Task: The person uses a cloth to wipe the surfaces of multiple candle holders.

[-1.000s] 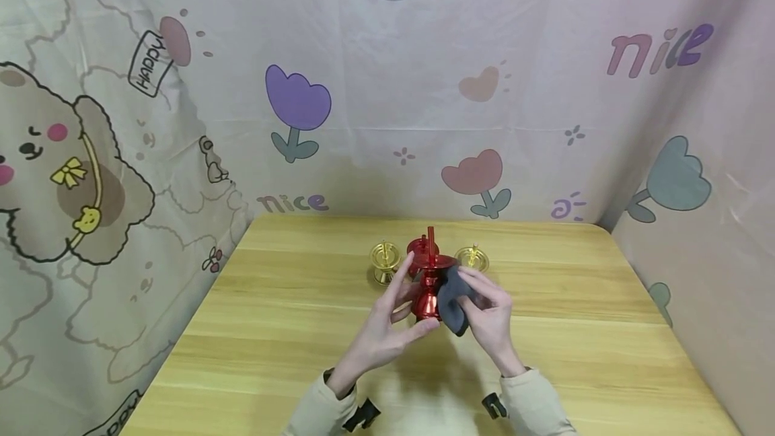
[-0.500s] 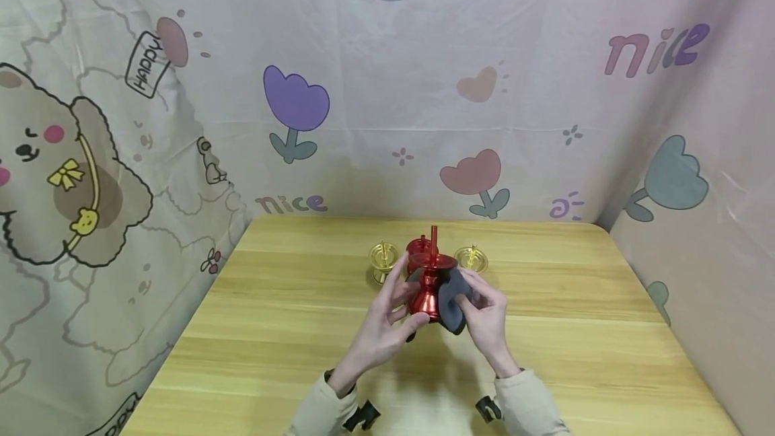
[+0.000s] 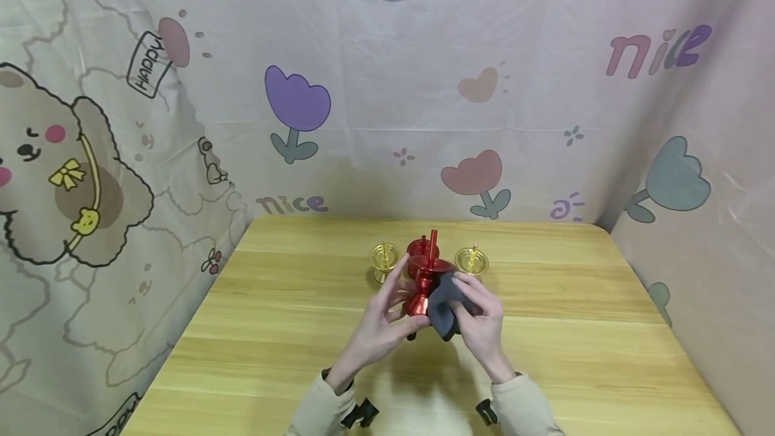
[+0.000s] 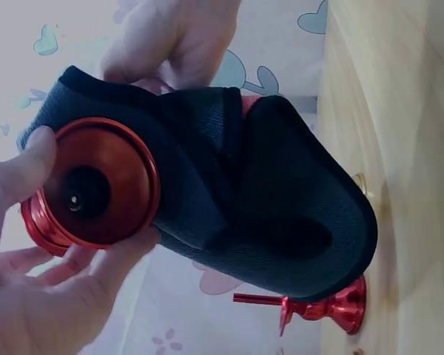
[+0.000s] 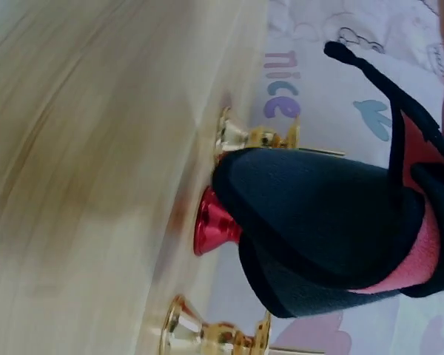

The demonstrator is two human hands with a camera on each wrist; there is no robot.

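A shiny red metal candlestick [image 3: 426, 281], with a spike on top and a flared foot, is held up over the table. My left hand [image 3: 377, 332] grips it by the foot, thumb and fingers on either side; the left wrist view shows its hollow underside [image 4: 129, 177]. My right hand [image 3: 484, 321] pinches a dark grey cloth [image 3: 444, 305] against the candlestick's right side. Black edging runs round the cloth [image 4: 296, 170], and a pink inner face [image 5: 414, 259] shows in the right wrist view. Most of the right hand's fingers are hidden behind the cloth in the left wrist view.
Behind the hands stand a gold candlestick [image 3: 384, 258] at left, another gold candlestick [image 3: 472, 261] at right, and a second red candlestick [image 4: 348, 303] between them. The wooden table [image 3: 272, 335] ends at a printed fabric backdrop [image 3: 375, 86].
The cloth has shifted left across the candlestick's foot and bunched up, the right hand moving left with it. The left thumb has closed in on the foot, and the candlestick now tilts slightly.
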